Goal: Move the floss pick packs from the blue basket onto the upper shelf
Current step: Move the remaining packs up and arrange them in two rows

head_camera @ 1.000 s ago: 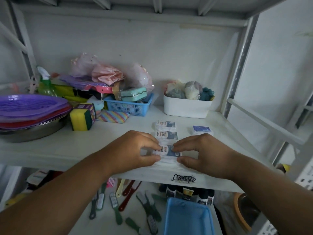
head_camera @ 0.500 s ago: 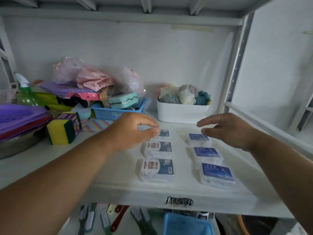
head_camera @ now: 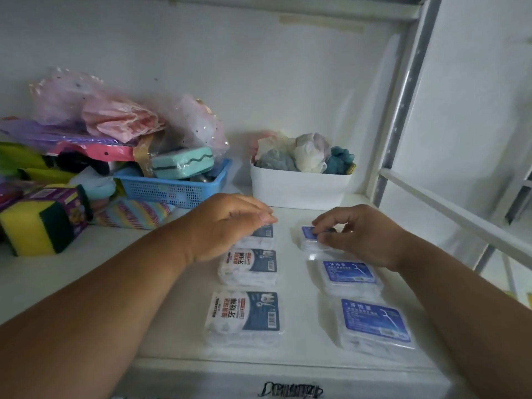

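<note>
Several floss pick packs lie in two columns on the white upper shelf. In the left column are a near pack, a middle pack and a far pack, all with white-and-navy labels. The right column holds blue-labelled packs: near, middle and far. My left hand curls over the far left pack, fingertips at its top edge. My right hand pinches the far right pack between thumb and fingers. The basket the packs came from is out of view.
At the back stands a white bin full of bath puffs. A blue mesh basket with sponges sits back left, beside a striped sponge and a yellow-green sponge pack. A metal upright bounds the right side.
The view moved closer and up, so the lower shelf is gone. Both hands left the near left pack and reached back; the right hand came down onto the far right pack.
</note>
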